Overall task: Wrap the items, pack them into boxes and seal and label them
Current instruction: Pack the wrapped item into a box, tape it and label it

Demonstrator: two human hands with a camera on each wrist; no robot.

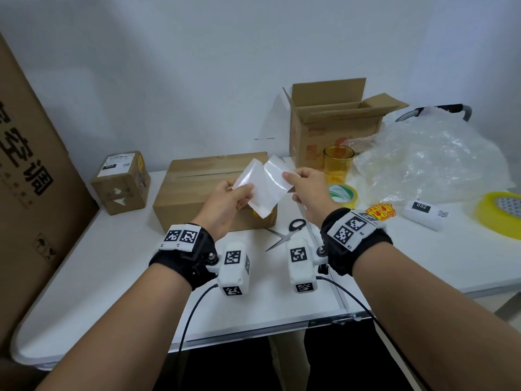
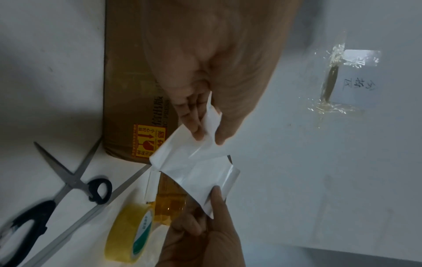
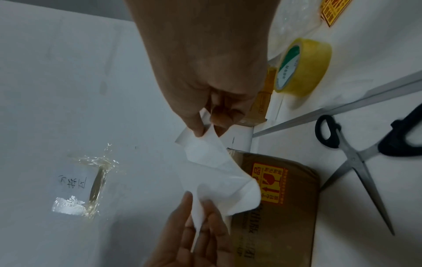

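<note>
Basically label-peeling step: both hands hold a white label sheet [image 1: 260, 187] in the air over the closed cardboard box [image 1: 203, 190], which sits at tabletop [image 1: 112, 272] centre. To do it well, judging from the curl, keep the backing taut with one hand, peel the sticker slowly at a shallow angle, avoid letting the adhesive side fold onto itself, then lay it flat on the box top.

Left hand [image 1: 225, 201]: thumb and fingers curled, pinching the lower left edge of the sheet. Right hand [image 1: 307, 190]: thumb and forefinger pinching the upper right corner, other fingers loosely curled under. Sheet bows between the two pinches; cannot tell for sure which layer is sticker and which is backing.

Around the box: scissors [image 1: 284, 235] at 5 o'clock, lying open on the tabletop; yellow tape roll [image 1: 342, 194] at 3 o'clock; amber glass [image 1: 338, 162] at 2 o'clock, unwrapped; open carton [image 1: 332, 128] beyond it; bubble wrap [image 1: 434, 159] further right; small labelled box [image 1: 121, 182] at 9 o'clock.
</note>
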